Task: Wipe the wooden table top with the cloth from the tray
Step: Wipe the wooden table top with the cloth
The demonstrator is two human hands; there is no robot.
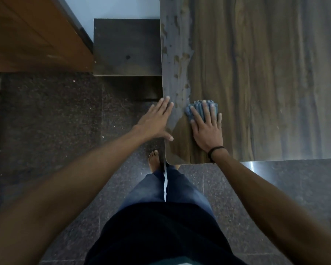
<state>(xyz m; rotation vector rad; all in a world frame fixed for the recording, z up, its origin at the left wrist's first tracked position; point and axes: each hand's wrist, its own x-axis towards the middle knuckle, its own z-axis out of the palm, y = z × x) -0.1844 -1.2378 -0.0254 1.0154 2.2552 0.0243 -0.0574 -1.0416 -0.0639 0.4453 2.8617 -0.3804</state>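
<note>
Right hand (206, 129), fingers flat, presses the blue cloth (196, 109) onto the worktop (266, 83); left hand (155, 121), open and empty, rests beside it on the edge. Risk: the unpinched cloth may slip over that edge.

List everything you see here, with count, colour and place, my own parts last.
table top: one, brown wood grain, right half of view
grey patch: one, smeared, along the table top's left edge
cloth: one, blue-grey, on the table top near its front left corner
floor: one, dark speckled tiles, lower view
block: one, dark brown, left of the table top
wooden panel: one, orange-brown, upper left
wristband: one, black, right wrist
foot: one, bare, on the floor by the table corner
left hand: one, fingers straight, on the table top's left edge
right hand: one, fingers spread, pressing flat on the cloth
</note>
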